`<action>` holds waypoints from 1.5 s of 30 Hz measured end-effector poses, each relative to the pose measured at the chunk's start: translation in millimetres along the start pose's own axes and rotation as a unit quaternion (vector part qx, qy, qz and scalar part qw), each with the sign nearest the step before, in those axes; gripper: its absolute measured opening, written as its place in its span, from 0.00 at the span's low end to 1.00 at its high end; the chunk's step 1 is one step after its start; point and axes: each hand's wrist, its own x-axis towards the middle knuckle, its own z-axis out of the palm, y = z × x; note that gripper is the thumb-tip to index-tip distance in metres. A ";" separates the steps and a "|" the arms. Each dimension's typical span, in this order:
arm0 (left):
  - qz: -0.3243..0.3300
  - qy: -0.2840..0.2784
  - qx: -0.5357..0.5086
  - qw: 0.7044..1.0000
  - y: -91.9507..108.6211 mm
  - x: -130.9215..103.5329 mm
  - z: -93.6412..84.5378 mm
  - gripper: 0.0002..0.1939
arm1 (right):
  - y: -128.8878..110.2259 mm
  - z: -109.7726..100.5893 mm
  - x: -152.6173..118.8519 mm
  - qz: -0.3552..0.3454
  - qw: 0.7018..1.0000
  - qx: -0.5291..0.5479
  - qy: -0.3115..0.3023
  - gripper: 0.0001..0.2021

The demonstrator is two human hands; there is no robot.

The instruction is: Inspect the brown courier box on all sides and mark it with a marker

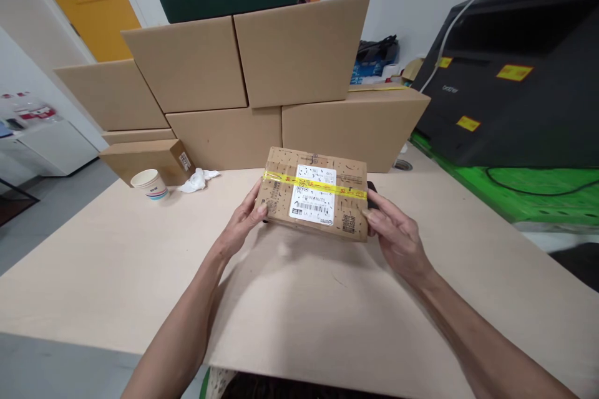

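Observation:
Between my two hands is a small cardboard box [283, 206], tilted so that its top face shows. A strip of yellow tape runs across it, over a white shipping label [312, 209] with a barcode. My left hand [241, 221] grips the box's left end, thumb on the top face. At the opposite end my right hand [400, 234] holds the lower right corner, thumb on top and fingers behind. Something black [372, 190] shows beyond the box's right edge, partly hidden; what it is I cannot make out.
Large cardboard boxes [299, 53] are stacked along the table's [290, 324] back. A paper cup [150, 184], crumpled tissue [199, 179] and a flat box [140, 159] stand at the left. To the right is a big black printer [505, 93] on a green surface; a tape roll [402, 164] lies nearby.

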 end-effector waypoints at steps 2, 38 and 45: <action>-0.013 0.018 0.016 1.000 1.1 0.6 -0.5 0.36 | 0.1 0.7 -0.8 0.009 1.000 0.015 -0.003 0.24; -0.157 0.301 -0.233 0.911 7.6 17.6 -20.5 0.19 | 70.2 82.6 65.8 -0.282 0.740 -0.486 -0.369 0.08; -0.134 0.309 -0.181 0.924 -2.5 17.5 -3.2 0.29 | 27.9 8.4 44.9 -0.223 0.904 -0.352 0.090 0.15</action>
